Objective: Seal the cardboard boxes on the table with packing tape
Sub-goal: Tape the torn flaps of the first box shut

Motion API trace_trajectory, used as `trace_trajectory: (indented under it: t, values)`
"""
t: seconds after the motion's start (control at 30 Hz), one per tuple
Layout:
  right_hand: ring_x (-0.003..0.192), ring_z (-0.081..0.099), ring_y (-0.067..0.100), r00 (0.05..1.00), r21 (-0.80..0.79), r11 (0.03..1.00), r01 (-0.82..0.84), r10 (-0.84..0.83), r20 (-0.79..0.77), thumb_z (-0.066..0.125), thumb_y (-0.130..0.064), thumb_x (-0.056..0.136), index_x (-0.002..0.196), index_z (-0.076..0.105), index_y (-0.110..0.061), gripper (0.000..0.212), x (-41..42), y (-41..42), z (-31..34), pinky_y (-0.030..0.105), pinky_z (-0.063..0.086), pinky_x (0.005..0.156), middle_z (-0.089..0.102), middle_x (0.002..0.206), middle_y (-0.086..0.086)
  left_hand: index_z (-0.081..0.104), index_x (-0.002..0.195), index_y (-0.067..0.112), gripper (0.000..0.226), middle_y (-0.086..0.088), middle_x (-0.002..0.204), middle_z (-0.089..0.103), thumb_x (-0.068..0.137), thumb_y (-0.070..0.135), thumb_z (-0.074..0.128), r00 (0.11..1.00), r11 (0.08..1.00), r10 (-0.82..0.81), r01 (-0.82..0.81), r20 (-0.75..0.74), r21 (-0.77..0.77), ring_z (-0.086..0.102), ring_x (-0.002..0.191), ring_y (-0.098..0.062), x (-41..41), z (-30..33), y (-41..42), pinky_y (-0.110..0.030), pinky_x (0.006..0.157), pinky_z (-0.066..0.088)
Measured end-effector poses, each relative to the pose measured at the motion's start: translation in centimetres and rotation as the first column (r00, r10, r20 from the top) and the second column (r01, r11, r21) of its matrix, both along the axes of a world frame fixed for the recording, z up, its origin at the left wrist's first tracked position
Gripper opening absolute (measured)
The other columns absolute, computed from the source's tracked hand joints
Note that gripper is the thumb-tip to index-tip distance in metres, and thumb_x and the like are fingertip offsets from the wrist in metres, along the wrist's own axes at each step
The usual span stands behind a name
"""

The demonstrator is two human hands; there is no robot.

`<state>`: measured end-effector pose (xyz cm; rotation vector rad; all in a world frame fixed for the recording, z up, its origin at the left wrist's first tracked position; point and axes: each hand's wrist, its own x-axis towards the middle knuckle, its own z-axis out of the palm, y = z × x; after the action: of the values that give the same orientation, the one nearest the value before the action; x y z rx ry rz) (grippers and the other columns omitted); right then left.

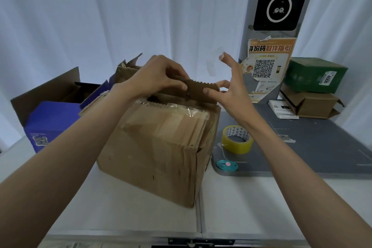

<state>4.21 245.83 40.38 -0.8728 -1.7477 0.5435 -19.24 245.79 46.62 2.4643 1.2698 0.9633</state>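
Observation:
A worn brown cardboard box (161, 153) stands in the middle of the white table, its near top flap folded down and carrying old clear tape. The far flap (201, 88) stands up. My left hand (159, 76) pinches this flap's upper edge at its left part. My right hand (231, 84) pinches the flap's right end between thumb and fingers, the index finger lifted. A yellow roll of packing tape (237, 139) lies on the grey mat right of the box, touched by neither hand.
A teal cutter (226, 165) lies on the grey mat (312, 147). An open blue box (50, 121) and torn cardboard stand to the left. A green box (314, 74) sits stacked on a brown one at the right, beside a grey kiosk pillar (269, 46).

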Motion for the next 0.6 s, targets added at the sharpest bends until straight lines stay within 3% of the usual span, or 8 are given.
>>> trace_trajectory:
  t: [0.1,0.17,0.23,0.33,0.43,0.53,0.6]
  values:
    - [0.100,0.069,0.007,0.993,-0.075,0.996,-0.044,0.035,-0.115,0.078,-0.044,0.081,0.150,0.033,-0.030,0.084,-0.1,-0.2,0.3,0.018,0.049,0.087,0.036,0.152,-0.014,0.081,0.087,0.021,0.009,0.009,0.080,0.076,0.078,0.020,0.085,0.999,0.998,0.044,-0.045,0.011,0.047,0.069,0.077,-0.003,0.7,-0.3,0.2,-0.013,0.074,0.048]
    - [0.101,0.069,0.008,0.965,-0.134,0.988,-0.076,0.040,-0.258,0.062,-0.050,0.086,0.142,0.046,-0.027,0.063,-0.1,-0.1,0.8,0.025,0.049,0.087,0.051,0.142,-0.011,0.082,0.087,0.018,0.010,0.008,0.081,0.076,0.079,0.021,0.085,0.999,0.997,0.044,-0.044,0.000,0.069,0.070,0.078,-0.004,0.7,-0.4,0.0,-0.018,0.077,0.053]
    - [0.098,0.065,0.008,0.934,-0.156,0.983,-0.095,0.034,-0.356,0.045,-0.036,0.093,0.130,0.060,-0.024,0.041,0.0,0.2,1.4,0.026,0.049,0.081,0.065,0.128,-0.007,0.082,0.087,0.016,0.010,0.009,0.080,0.076,0.079,0.022,0.085,0.999,0.995,0.036,-0.035,-0.007,0.093,0.070,0.077,-0.003,0.5,-0.6,-0.3,-0.023,0.080,0.055]
    - [0.093,0.064,0.009,0.900,-0.180,0.983,-0.039,-0.044,-0.433,0.035,-0.006,0.095,0.111,0.072,-0.018,0.042,-0.1,0.6,2.8,0.027,0.050,0.078,0.077,0.103,-0.005,0.082,0.088,0.017,0.012,0.010,0.081,0.076,0.079,0.025,0.085,0.999,0.990,0.034,-0.033,-0.006,0.138,0.070,0.080,-0.005,0.5,-1.2,-0.9,-0.034,0.084,0.056]
    - [0.090,0.069,0.011,0.913,-0.186,0.982,-0.038,-0.042,-0.407,0.046,-0.003,0.093,0.098,0.072,-0.015,0.029,-0.2,1.0,4.2,0.026,0.053,0.078,0.075,0.087,-0.003,0.081,0.091,0.020,0.011,0.014,0.083,0.074,0.081,0.025,0.083,1.000,0.980,0.014,-0.009,-0.024,0.198,0.070,0.081,-0.004,0.5,-1.8,-1.7,-0.034,0.082,0.058]
    - [0.094,0.073,0.023,0.897,-0.203,0.954,-0.219,0.116,-0.427,0.064,-0.008,0.091,0.092,0.066,-0.010,0.003,-0.1,0.8,5.2,0.028,0.055,0.082,0.069,0.081,-0.001,0.081,0.090,0.021,0.007,0.015,0.083,0.074,0.084,0.023,0.081,0.996,0.962,-0.003,0.026,-0.086,0.272,0.068,0.077,-0.002,0.4,-2.9,-2.9,-0.031,0.075,0.058]
    - [0.095,0.072,0.033,0.881,-0.225,0.917,-0.330,0.213,-0.424,0.072,-0.004,0.087,0.089,0.059,-0.010,0.014,-0.2,0.5,5.6,0.031,0.057,0.084,0.063,0.075,0.000,0.081,0.089,0.020,0.005,0.014,0.082,0.073,0.084,0.020,0.080,0.990,0.942,-0.002,0.048,-0.139,0.331,0.066,0.073,-0.002,0.2,-3.8,-3.8,-0.031,0.069,0.057]
